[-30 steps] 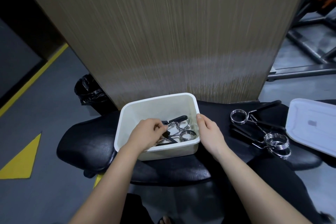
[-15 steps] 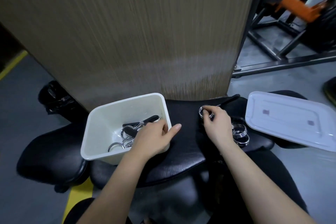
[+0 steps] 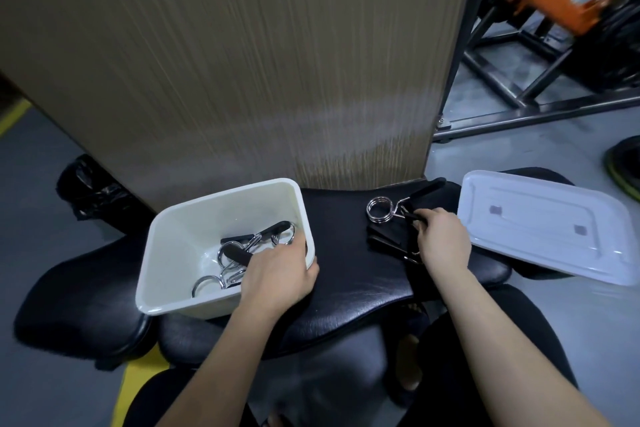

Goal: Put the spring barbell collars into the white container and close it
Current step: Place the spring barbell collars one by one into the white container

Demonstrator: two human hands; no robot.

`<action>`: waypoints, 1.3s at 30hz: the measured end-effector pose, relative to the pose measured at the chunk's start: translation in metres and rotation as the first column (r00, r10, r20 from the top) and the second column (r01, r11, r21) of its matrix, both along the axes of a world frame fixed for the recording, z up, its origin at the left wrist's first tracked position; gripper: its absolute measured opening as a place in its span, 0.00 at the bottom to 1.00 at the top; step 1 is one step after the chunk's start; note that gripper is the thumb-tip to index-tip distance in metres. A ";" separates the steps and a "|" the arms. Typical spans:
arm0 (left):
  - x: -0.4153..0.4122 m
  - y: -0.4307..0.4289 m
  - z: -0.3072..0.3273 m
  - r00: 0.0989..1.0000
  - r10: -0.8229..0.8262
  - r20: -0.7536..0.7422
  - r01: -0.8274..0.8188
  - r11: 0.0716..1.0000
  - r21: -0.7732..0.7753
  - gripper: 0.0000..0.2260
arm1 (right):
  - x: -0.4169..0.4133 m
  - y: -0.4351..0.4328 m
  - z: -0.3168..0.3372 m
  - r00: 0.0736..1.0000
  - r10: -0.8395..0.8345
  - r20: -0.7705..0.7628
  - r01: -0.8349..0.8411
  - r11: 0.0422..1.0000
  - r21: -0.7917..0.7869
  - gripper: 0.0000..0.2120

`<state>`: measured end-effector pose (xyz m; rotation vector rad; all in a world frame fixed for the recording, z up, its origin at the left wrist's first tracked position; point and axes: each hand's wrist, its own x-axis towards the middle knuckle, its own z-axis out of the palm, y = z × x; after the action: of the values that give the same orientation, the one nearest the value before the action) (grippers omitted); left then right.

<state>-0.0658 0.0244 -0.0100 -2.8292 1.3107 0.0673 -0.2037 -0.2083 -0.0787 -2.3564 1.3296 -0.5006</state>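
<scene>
The white container (image 3: 180,243) stands open on a black padded bench (image 3: 346,270), with a few chrome spring collars (image 3: 242,253) with black grips lying inside. My left hand (image 3: 277,274) grips the container's right rim, thumb outside. To the right, my right hand (image 3: 440,239) pinches the black handle of a spring collar (image 3: 379,210), whose chrome coil sits on the bench pad. Another collar's black handles (image 3: 384,241) lie just under that hand, partly hidden. The white lid (image 3: 543,229) rests upside down at the far right of the bench.
A tall wood-grain panel (image 3: 242,62) rises directly behind the bench. A black bag (image 3: 90,191) sits on the floor at left. Dark gym frame bars with an orange part (image 3: 554,10) stand at the back right. Grey floor with yellow markings surrounds the bench.
My left hand came out of the container and took hold of its right rim. My right hand left the container's side, reached right and closed on a collar's handle. My view swung right.
</scene>
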 end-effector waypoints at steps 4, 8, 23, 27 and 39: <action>-0.001 -0.001 0.002 1.000 0.005 0.019 -0.005 1.000 -0.001 0.14 | 0.009 0.015 0.004 0.982 -0.028 0.187 0.030 0.999 -0.010 0.10; 0.000 -0.002 0.001 1.000 0.000 0.021 0.000 1.000 -0.013 0.14 | 0.012 0.033 0.015 0.869 -0.003 0.495 -0.037 0.997 0.071 0.09; -0.009 0.008 0.014 0.997 -0.021 -0.078 0.008 0.988 -0.157 0.22 | -0.005 0.077 0.027 0.738 0.017 0.674 -0.192 0.964 0.185 0.09; -0.005 0.017 0.012 0.995 -0.086 -0.043 0.076 0.978 -0.197 0.19 | -0.011 0.081 0.028 0.734 0.057 0.677 -0.247 0.951 0.187 0.09; 0.108 0.157 0.007 0.888 0.454 -0.074 -0.399 0.680 -0.615 0.14 | 0.028 0.131 0.072 0.722 0.174 0.670 -0.338 0.933 0.122 0.09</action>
<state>0.0421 0.1809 -0.0033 -3.5793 0.6916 -0.5853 -0.1759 -0.0777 -0.0066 -1.8514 0.6706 -0.9123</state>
